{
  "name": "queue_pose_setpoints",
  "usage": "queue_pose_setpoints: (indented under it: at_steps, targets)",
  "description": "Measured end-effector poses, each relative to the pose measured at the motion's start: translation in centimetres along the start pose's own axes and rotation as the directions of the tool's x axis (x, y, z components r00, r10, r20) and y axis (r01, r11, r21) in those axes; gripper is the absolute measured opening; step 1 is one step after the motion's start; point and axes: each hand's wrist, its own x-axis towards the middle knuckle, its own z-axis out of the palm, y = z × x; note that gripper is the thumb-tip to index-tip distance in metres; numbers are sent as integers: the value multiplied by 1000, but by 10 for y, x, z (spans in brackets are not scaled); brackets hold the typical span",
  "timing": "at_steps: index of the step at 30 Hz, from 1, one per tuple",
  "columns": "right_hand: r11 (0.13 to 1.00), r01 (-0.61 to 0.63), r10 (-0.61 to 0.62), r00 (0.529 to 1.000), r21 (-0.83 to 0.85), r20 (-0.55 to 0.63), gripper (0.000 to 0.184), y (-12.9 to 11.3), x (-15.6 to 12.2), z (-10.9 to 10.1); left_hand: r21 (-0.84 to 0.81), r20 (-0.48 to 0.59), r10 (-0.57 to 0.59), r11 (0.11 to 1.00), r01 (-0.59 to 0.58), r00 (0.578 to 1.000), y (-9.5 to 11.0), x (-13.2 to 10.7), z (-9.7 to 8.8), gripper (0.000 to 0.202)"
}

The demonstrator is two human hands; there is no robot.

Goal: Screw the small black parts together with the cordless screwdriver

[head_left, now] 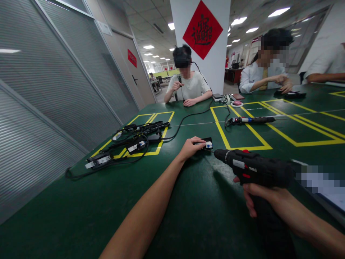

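My left hand [190, 146] reaches far across the green table [188, 216] and pinches a small black part with a white-and-blue end [207, 143], holding it down on the tabletop. My right hand [265, 197] is wrapped round the grip of a black cordless drill [253, 167] with red buttons. The drill points left, its tip close to the small part's right side.
A pile of black adapters and cables [132, 142] lies in a yellow-marked box at the left. An electric screwdriver [249, 120] rests in another yellow box farther back. Two other people sit at the far edge, a third arm at the right. A glass partition runs along the left.
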Motion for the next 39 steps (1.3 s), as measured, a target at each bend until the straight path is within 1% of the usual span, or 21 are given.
queue_pose_setpoints:
  at_steps: [2,5,11,13,16,19,23,27,29,34,39]
  targets:
    - [999,11,-10,1000,-32,16,32,1,1,-1,5,0,-7,1000,7,1000,1,0,0,26]
    - [999,13,-12,1000,-31,19,36,3,1,-2,4,2,-19,1000,19,1000,2,0,0,26]
    - [1000,7,-7,1000,-1,-21,32,0,0,1,6,4,-13,1000,13,1000,1,1,-1,26]
    - [1000,4,-5,1000,-7,-10,32,-1,0,1,2,10,-9,1000,9,1000,-1,1,-1,27]
    - [1000,-18,17,1000,-11,-18,31,-3,-1,1,-1,19,-6,1000,6,1000,-3,2,-1,27]
    - [999,-39,40,998,25,-40,29,-4,-2,2,2,21,-6,1000,6,1000,-3,2,-2,27]
    - [999,-28,28,999,42,-15,29,-4,-3,3,7,17,-18,1000,18,1000,-1,1,-1,26]
    - [998,2,0,1000,66,-26,29,0,-1,2,7,16,-17,1000,17,1000,0,2,-1,27]
    - [999,11,-11,1000,51,-17,27,1,1,1,13,15,-13,1000,13,1000,-1,2,-2,27]
    - [1000,-25,25,1000,12,-17,26,2,2,-2,27,16,-13,1000,12,1000,0,2,-1,26]
    - [1000,-4,4,1000,18,3,28,2,2,-1,15,15,-15,1000,15,1000,0,2,0,26]
